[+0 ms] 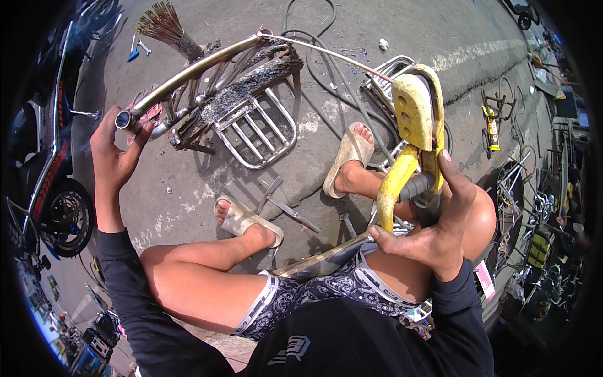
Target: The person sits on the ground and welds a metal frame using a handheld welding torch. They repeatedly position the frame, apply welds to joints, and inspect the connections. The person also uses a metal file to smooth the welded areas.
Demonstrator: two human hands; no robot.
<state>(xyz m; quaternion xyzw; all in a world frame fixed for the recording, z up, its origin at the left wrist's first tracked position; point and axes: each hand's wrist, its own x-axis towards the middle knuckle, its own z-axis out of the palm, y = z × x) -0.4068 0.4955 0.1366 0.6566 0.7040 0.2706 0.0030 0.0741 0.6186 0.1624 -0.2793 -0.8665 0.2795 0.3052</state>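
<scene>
Open-air welding workshop in full sun

This is an outdoor metalworking spot, set up directly on bare grey pavement (188,191): hard sunlight throws sharp shadows, and a worn white painted line (468,55) crosses the surface. The trade shows in the yellow electrode holder (412,110) with a welding rod (333,53) fixed in it, the dark cables (347,88) looping nearby, a bundle of thin rods (162,24), and a hammer (294,214) and spanners (144,48) lying about. A tubular metal rack (254,132) and jumbled metal frames (541,289) surround the work; a motorcycle (47,173) stands along the left edge.
</scene>
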